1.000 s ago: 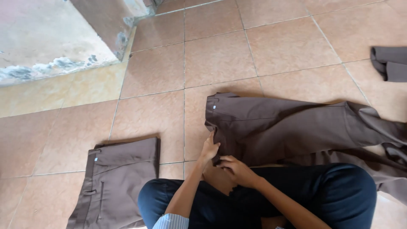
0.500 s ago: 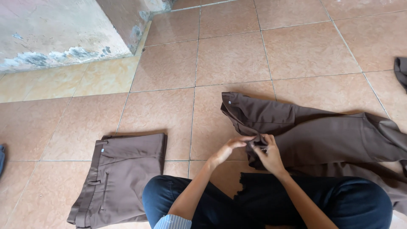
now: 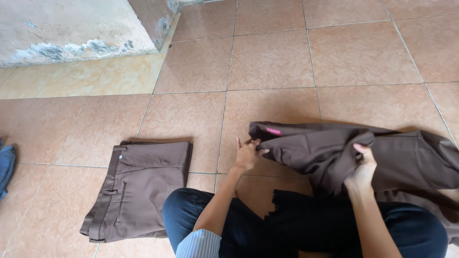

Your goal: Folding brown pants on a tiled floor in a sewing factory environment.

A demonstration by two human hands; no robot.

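— What lies at the left?
— Folded brown trousers (image 3: 138,188) on the tiled floor (image 3: 267,62).
— And the hands?
— Left hand (image 3: 247,155) pinches the loose brown trousers (image 3: 330,150) at the waistband; right hand (image 3: 363,167) grips a bunched fold.

Brown trousers (image 3: 382,153) run off the right edge, their legs out of view. A blue item (image 3: 5,167) at the left edge is mostly cropped and unidentifiable. The right hand's (image 3: 363,167) fingertips vanish into bunched fabric; the lap hides the cloth's lower edge.
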